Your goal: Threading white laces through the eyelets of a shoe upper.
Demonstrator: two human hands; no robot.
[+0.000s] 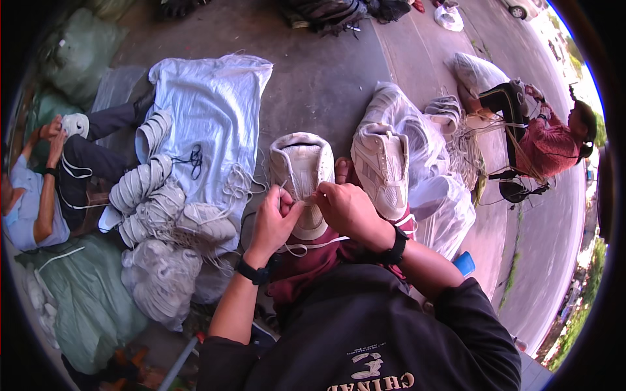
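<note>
A white sneaker [310,223] rests on my lap, its toe toward me and its opening facing away. My left hand [276,215] pinches a white shoelace [302,249] beside the left eyelet row. Closed at the opposite eyelet row, my right hand [349,207] has its thumb and forefinger pressed together at the lace; the fingertips partly hide what they grip. Part of the lace hangs in a loop below the toe. Just right of my right hand lies a second white sneaker [385,173], its toe also toward me.
Several white shoes [154,202] and loose laces lie on a pale sheet [208,98] at the left. A seated person [39,176] there handles a shoe. Clear plastic bags [443,212] lie at the right, near another seated person [551,143]. A green sack [88,303] stands lower left.
</note>
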